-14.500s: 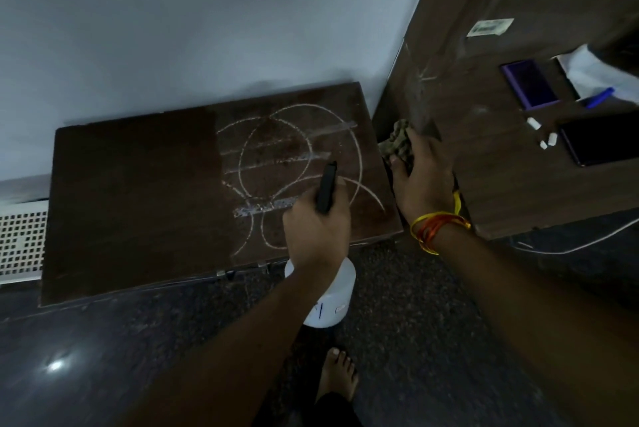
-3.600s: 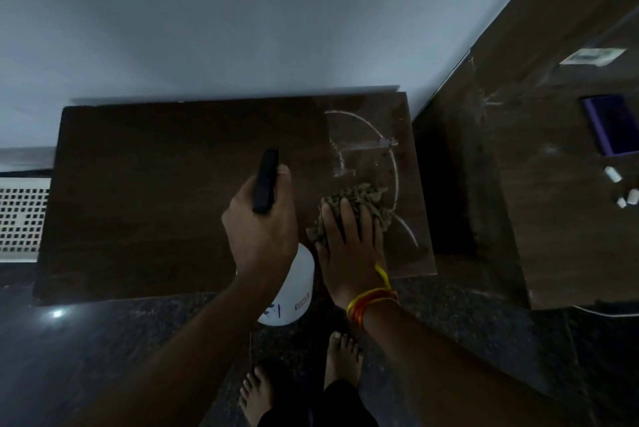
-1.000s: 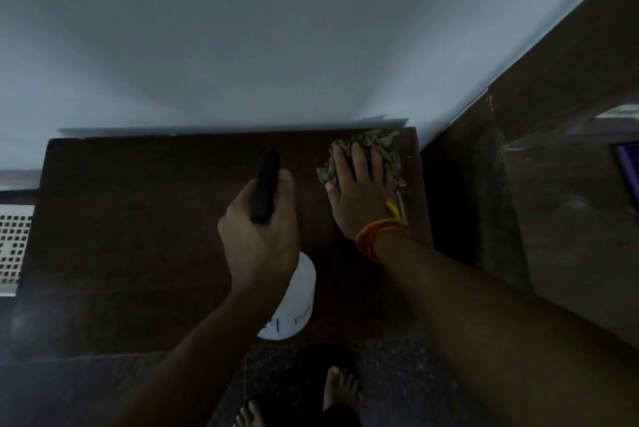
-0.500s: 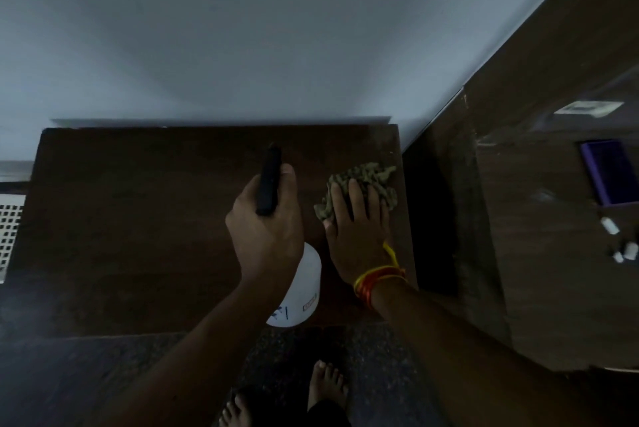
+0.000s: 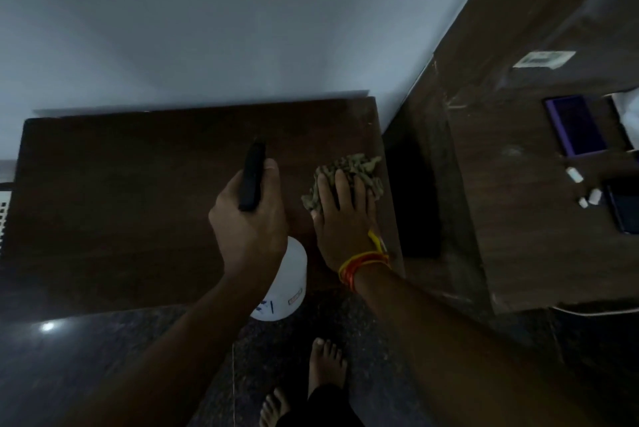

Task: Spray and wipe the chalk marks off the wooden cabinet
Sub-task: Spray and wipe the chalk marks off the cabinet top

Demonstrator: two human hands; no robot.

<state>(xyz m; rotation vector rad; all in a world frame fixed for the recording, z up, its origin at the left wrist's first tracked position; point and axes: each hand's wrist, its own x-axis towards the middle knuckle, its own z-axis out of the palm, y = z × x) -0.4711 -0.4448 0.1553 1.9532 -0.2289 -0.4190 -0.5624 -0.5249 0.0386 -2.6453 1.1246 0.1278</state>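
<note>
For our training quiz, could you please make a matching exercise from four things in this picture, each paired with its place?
Things:
1. spray bottle
2. cloth
3. chalk pieces
4. thread bracelet

Places:
A. under the right hand, on the cabinet
B. around the right wrist
C. in the left hand
D. on the desk at the right

Pairs: 1-C, 2-A, 3-D, 4-B

The left hand (image 5: pixel 249 229) is held raised, fingers curled into a fist. The right hand (image 5: pixel 342 229) is pressed flat, fingers spread forward.
</note>
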